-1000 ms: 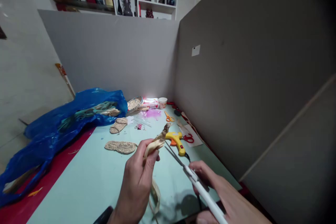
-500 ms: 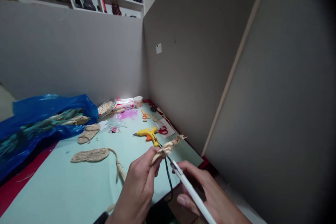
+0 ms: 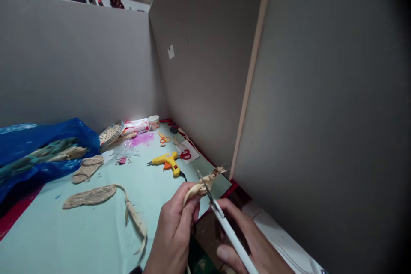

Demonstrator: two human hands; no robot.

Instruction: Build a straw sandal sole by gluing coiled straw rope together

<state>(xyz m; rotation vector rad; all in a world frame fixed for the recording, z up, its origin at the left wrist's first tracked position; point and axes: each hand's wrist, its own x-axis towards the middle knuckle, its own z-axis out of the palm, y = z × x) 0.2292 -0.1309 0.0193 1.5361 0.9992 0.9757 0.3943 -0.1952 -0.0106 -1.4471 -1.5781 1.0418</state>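
My left hand (image 3: 173, 224) is closed on a pale twisted strip of dried husk (image 3: 193, 191), whose frayed brown end points up and right. In my right hand (image 3: 252, 235) is a pair of white-handled scissors (image 3: 236, 239). Their blades lie across the husk just beyond my left fingers, slightly apart; whether they have bitten into it I cannot tell. To the left, a flat braided sole-shaped piece (image 3: 90, 197) lies on the table with a loose husk tail (image 3: 137, 221) trailing from it. A second braided sole (image 3: 87, 169) rests behind it.
A yellow glue gun (image 3: 167, 160) lies beyond my hands, beside red-handled scissors (image 3: 185, 154). Farther back are orange scissors (image 3: 164, 138), a paper cup (image 3: 154, 122) and a woven basket (image 3: 111, 133). A blue plastic bag (image 3: 85, 135) of husks is at left. A grey partition (image 3: 199, 94) borders the right.
My view has turned to the right, so the table things appear farther left. The scissors blades stay at the husk, which both hands keep at nearly the same place in view.
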